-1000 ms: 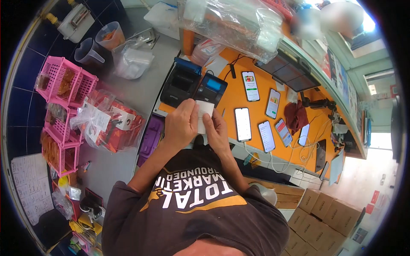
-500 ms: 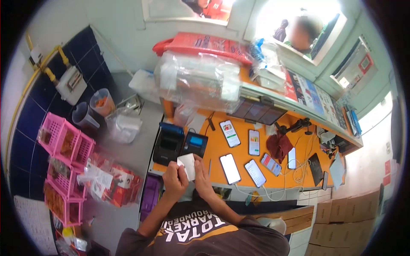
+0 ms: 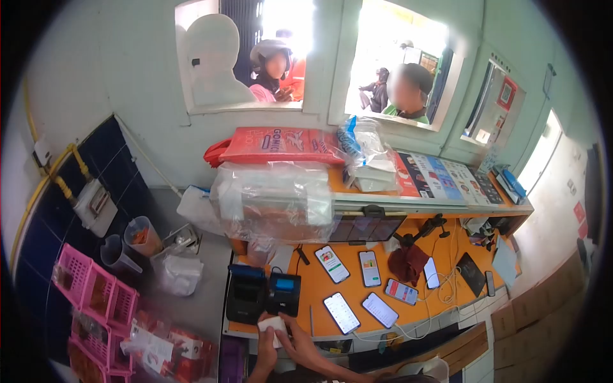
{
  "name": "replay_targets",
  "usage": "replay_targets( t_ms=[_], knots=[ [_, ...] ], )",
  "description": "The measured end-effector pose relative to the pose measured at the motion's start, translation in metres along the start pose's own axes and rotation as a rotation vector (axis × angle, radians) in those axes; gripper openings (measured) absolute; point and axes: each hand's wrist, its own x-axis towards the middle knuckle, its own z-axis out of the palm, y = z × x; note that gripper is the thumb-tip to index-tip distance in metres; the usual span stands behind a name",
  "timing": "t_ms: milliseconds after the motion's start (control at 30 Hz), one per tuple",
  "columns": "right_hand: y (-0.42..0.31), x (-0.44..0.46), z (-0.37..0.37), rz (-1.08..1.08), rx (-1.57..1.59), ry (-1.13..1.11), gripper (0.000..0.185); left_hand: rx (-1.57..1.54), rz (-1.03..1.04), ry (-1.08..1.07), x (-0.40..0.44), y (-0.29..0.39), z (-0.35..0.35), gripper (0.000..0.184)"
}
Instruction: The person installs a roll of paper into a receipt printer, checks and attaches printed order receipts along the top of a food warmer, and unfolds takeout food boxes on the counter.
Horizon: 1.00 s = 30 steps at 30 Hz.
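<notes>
A small white slip of paper (image 3: 273,323) is held between both hands at the front edge of the orange desk (image 3: 322,300). My left hand (image 3: 266,346) pinches its left and lower side. My right hand (image 3: 298,340) is closed on the slip's right side. Just beyond my hands stand a black printer (image 3: 246,295) and a smaller black device with a blue screen (image 3: 284,288). To the right lie several smartphones, the nearest being a phone with a lit white screen (image 3: 341,313). Any print on the slip is too small to read.
Pink baskets (image 3: 80,271) and red packets (image 3: 169,348) are on the left, with two plastic jugs (image 3: 142,236) behind. A plastic-wrapped stack (image 3: 271,198) and a red bag (image 3: 274,145) sit on the raised shelf. White cables cross the desk's right side. People stand outside the windows.
My view has tilted up, so the desk and hands appear lower and more of the windows and people shows. The slip stays in both hands. The nearest phone's blank screen now shows icons.
</notes>
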Motion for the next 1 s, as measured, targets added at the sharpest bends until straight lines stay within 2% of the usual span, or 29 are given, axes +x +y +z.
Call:
replay_targets(
  t_ms=[67, 100, 167, 200, 267, 300, 367, 467, 500, 533, 567, 600, 667, 767, 833, 900, 1000],
  knots=[
    [-0.01, -0.005, -0.024, 0.017, -0.483, -0.172, 0.052, 0.036, -0.032, -0.03, 0.001, -0.042, -0.024, 0.049],
    [-0.021, -0.003, -0.033, 0.027, -0.49, -0.168, 0.052, 0.077, -0.059, -0.055, 0.003, -0.062, -0.035, 0.047],
    [-0.042, 0.007, -0.052, 0.231, -0.455, -0.398, 0.058, 0.15, -0.087, -0.146, 0.0, -0.056, -0.036, 0.046],
    [-0.039, 0.009, -0.059, 0.241, -0.459, -0.395, 0.058, 0.191, -0.096, -0.207, -0.001, -0.045, -0.033, 0.046],
    [-0.035, 0.012, -0.068, 0.191, -0.548, -0.609, 0.067, 0.256, -0.11, -0.312, -0.005, -0.034, -0.03, 0.045],
    [-0.039, 0.015, -0.068, 0.196, -0.551, -0.612, 0.067, 0.287, -0.111, -0.359, -0.007, -0.031, -0.028, 0.045],
    [-0.052, 0.017, -0.068, 0.309, -0.544, -0.692, 0.069, 0.325, -0.113, -0.441, -0.011, -0.027, -0.029, 0.045],
    [-0.029, 0.003, -0.066, 0.252, -0.468, -0.612, 0.062, 0.334, -0.131, -0.498, -0.018, -0.026, -0.029, 0.045],
    [-0.046, 0.008, -0.065, 0.252, -0.468, -0.612, 0.062, 0.392, -0.123, -0.396, -0.023, -0.041, -0.03, 0.041],
    [-0.076, 0.016, -0.065, 0.399, -0.457, -0.643, 0.068, 0.391, -0.124, -0.396, -0.024, -0.041, -0.032, 0.041],
    [-0.092, 0.02, -0.064, 0.547, -0.444, -0.671, 0.074, 0.535, 0.042, -0.497, -0.023, -0.041, -0.035, 0.037],
    [-0.08, 0.015, -0.064, 0.549, -0.443, -0.67, 0.074, 0.676, 0.21, -0.597, -0.024, -0.04, -0.037, 0.034],
    [-0.046, -0.001, -0.064, 0.288, -0.272, -0.56, 0.071, 0.686, 0.195, -0.586, -0.026, -0.041, -0.037, 0.035],
    [-0.047, -0.005, -0.067, 0.263, -0.447, -0.546, 0.072, 0.727, 0.16, -0.537, -0.031, -0.04, -0.036, 0.036],
    [-0.051, -0.005, -0.065, 0.285, -0.441, -0.532, 0.073, 0.741, 0.148, -0.522, -0.034, -0.021, -0.029, 0.036],
    [-0.056, -0.005, -0.065, 0.305, -0.436, -0.518, 0.074, 0.557, -0.136, -0.451, -0.034, 0.029, -0.007, 0.044],
    [-0.058, -0.007, -0.065, 0.327, -0.492, -0.539, 0.072, 0.6, -0.135, -0.477, -0.038, -0.02, -0.031, 0.049]
  ],
)
